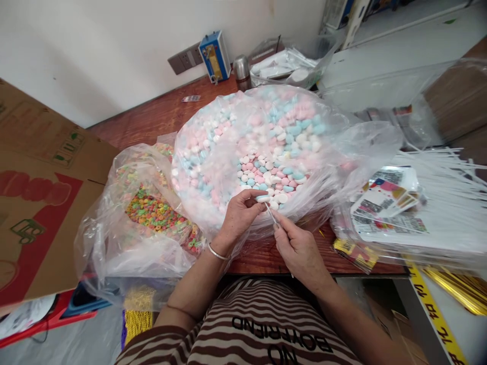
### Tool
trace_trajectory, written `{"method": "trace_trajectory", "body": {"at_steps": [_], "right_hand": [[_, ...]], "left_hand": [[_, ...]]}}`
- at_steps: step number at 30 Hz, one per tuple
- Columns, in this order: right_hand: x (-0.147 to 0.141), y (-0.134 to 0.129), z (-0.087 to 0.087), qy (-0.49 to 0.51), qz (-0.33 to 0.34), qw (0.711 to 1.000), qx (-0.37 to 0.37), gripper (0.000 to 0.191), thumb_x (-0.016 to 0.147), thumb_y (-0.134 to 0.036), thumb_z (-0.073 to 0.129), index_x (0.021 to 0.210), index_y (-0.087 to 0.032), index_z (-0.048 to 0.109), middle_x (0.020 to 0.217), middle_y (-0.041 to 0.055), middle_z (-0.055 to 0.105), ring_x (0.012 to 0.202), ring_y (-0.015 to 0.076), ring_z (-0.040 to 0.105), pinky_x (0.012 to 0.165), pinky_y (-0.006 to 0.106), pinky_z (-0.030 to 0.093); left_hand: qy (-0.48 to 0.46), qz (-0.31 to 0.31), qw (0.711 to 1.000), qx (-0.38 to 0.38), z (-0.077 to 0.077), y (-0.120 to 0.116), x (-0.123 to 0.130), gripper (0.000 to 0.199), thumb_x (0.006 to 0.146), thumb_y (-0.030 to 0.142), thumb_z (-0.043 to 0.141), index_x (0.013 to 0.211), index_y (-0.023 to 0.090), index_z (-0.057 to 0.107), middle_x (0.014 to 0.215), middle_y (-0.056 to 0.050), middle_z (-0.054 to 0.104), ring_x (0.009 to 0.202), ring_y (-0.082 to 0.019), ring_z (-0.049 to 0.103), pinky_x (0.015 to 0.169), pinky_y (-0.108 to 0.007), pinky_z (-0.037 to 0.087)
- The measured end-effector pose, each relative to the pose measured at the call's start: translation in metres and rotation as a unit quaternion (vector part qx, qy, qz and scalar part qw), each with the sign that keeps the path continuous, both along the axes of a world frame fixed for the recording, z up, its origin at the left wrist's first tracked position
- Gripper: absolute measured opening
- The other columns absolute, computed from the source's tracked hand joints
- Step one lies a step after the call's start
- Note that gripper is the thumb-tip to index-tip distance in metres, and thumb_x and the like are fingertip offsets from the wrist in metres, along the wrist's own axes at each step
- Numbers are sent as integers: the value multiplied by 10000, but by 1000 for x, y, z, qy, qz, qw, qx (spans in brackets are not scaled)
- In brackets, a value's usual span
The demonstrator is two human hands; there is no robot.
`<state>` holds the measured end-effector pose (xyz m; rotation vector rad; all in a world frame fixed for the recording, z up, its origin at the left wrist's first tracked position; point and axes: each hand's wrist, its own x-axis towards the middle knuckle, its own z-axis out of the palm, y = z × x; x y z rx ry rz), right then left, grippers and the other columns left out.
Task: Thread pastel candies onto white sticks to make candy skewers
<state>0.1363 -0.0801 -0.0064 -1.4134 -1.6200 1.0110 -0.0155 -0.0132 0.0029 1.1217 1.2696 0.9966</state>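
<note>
My left hand [240,213] pinches a pale blue-and-white disc-shaped candy [262,198] between thumb and fingers, over the front of a large clear bag [213,187]. My right hand [299,248] is closed on a thin white stick [271,214], whose upper end points up beside the left fingertips. Whether the stick touches the candy cannot be made out. Just beyond both hands, the bag's mouth shows many loose pink, white and blue candies [262,172].
A second clear bag [131,162] of small coloured rings [152,213] lies to the left by a cardboard box [41,197]. Many white sticks [452,203] and printed cards [388,200] lie to the right. Behind stand a metal flask [242,73] and a blue device [215,57].
</note>
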Motion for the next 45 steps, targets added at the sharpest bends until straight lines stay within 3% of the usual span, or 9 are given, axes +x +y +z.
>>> {"method": "trace_trajectory", "body": {"at_steps": [9, 15, 18, 22, 27, 33, 39, 42, 45], "right_hand": [[-27, -4, 7, -34, 51, 997, 47, 329, 964, -302, 438, 1185, -190, 655, 837, 67, 751, 721, 225, 683, 644, 302, 495], [-93, -3, -6, -34, 122, 991, 49, 214, 964, -386, 437, 838, -236, 524, 630, 8, 617, 546, 192, 567, 533, 288, 363], [-123, -3, -12, 5, 160, 987, 30, 237, 976, -400, 430, 838, -232, 524, 642, -3, 611, 563, 181, 567, 557, 282, 380], [-144, -4, -13, 18, 188, 982, 2, 241, 988, -409, 443, 863, -227, 541, 637, -22, 606, 559, 167, 562, 569, 274, 384], [-157, -1, -14, 7, 216, 976, -17, 220, 986, -379, 452, 875, -220, 556, 693, -8, 636, 580, 163, 565, 580, 273, 388], [-163, 5, -17, 0, 226, 974, -28, 200, 988, -361, 452, 897, -217, 557, 653, -27, 605, 580, 156, 551, 582, 265, 373], [-180, 15, -17, -27, 251, 967, -38, 220, 986, -363, 429, 848, -224, 528, 661, -16, 595, 579, 160, 532, 576, 272, 337], [-195, 23, -18, -44, 256, 965, -30, 219, 979, -370, 425, 851, -225, 529, 656, -9, 599, 575, 167, 531, 589, 281, 329], [-205, 28, -18, -52, 257, 965, -21, 227, 980, -378, 417, 860, -224, 533, 674, 2, 615, 592, 175, 546, 604, 287, 331]], "left_hand": [[62, 68, 991, 99, 2, -44, -28, 232, 791, 133, 653, 993, 183, 755, 960, -60, 710, 811, -142, 647, 760, -275, 539], [222, 93, 955, 175, -1, -108, -81, 395, 849, 68, 544, 1153, 232, 735, 1081, -68, 737, 993, -183, 670, 892, -314, 539], [253, 115, 952, 127, -9, -123, -126, 534, 899, 106, 518, 1410, 253, 570, 1203, -70, 735, 979, -170, 699, 881, -307, 551], [434, 202, 873, 97, -19, -100, -209, 379, 922, 138, 510, 1248, 213, 688, 1168, -99, 746, 1032, -214, 691, 946, -359, 519], [576, 135, 800, 105, -31, -32, -283, 304, 879, 93, 528, 1042, 164, 775, 1068, -147, 746, 1071, -285, 646, 1033, -437, 430], [581, 71, 806, 86, -47, 6, -293, 159, 865, 176, 620, 842, 188, 776, 971, -115, 752, 1013, -290, 637, 993, -434, 438], [486, 175, 854, 66, -45, -8, -291, 130, 851, 149, 638, 911, 175, 751, 939, -67, 769, 890, -216, 686, 881, -342, 507], [448, 145, 882, 21, -42, -14, -290, 184, 836, 134, 651, 987, 178, 746, 879, -39, 770, 821, -198, 700, 803, -310, 522], [499, 77, 863, 27, -41, -13, -290, 234, 849, 126, 629, 1037, 186, 755, 875, -42, 764, 830, -206, 695, 812, -315, 511]]}}
